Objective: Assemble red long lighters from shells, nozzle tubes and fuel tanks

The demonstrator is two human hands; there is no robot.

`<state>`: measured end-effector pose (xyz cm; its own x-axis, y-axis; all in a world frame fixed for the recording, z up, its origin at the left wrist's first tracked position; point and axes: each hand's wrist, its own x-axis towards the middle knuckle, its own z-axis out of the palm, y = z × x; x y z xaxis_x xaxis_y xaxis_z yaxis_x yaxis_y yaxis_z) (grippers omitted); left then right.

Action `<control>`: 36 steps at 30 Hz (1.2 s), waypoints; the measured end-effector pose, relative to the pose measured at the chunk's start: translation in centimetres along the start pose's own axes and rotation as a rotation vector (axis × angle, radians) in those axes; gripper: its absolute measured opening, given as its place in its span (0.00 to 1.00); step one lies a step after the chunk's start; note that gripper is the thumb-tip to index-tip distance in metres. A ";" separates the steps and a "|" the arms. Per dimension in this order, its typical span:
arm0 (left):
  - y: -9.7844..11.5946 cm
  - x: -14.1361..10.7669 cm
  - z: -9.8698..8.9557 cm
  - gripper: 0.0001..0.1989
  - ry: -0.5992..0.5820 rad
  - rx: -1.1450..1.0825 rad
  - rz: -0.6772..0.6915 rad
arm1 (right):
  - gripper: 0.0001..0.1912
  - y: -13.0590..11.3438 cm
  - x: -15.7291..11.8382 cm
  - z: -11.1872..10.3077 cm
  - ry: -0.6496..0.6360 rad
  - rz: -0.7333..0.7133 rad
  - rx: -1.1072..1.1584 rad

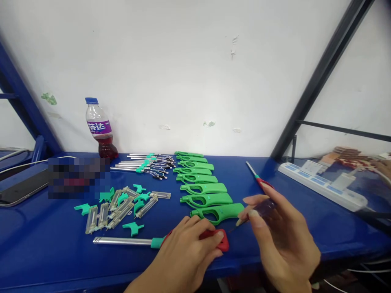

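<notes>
My left hand [191, 248] is closed over the red handle of a long-nosed gas lighter [225, 241] lying on the blue table. Its silver tube points left, with a teal collar where it meets the handle. My right hand [285, 236] grips a small screwdriver [265, 208] with a dark purple see-through handle. The thin tip points down and left, just off the handle's right end. Green lighter handle shells [218, 211] lie in a column behind my left hand. Another red lighter [255, 173] lies beyond my right hand, partly hidden by its fingers.
Clear fuel tanks [120, 213] and teal triggers [133, 228] are scattered at left. Silver tubes with wires [134, 165] lie behind them. A drink bottle [102, 130] stands by the wall, a phone [24, 185] lies far left, and a white power strip [324, 186] is at right.
</notes>
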<state>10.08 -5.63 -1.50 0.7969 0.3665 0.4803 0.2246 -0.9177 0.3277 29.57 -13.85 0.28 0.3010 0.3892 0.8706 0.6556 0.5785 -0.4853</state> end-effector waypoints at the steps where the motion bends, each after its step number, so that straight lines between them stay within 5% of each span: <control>1: 0.0 0.0 0.1 0.14 0.009 -0.005 0.003 | 0.34 0.2 0.0 0.0 -0.010 0.015 0.009; 11: -0.3 -0.1 0.3 0.11 0.029 -0.032 -0.003 | 0.30 0.8 -0.3 0.5 -0.126 0.085 -0.012; 36: 0.1 0.0 -0.2 0.12 -0.030 -0.033 -0.040 | 0.25 1.9 0.8 1.4 -0.060 0.270 -0.023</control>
<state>10.00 -5.64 -1.28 0.8044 0.3972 0.4417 0.2380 -0.8968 0.3730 30.10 -11.40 -0.04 0.4257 0.5698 0.7029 0.5728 0.4317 -0.6968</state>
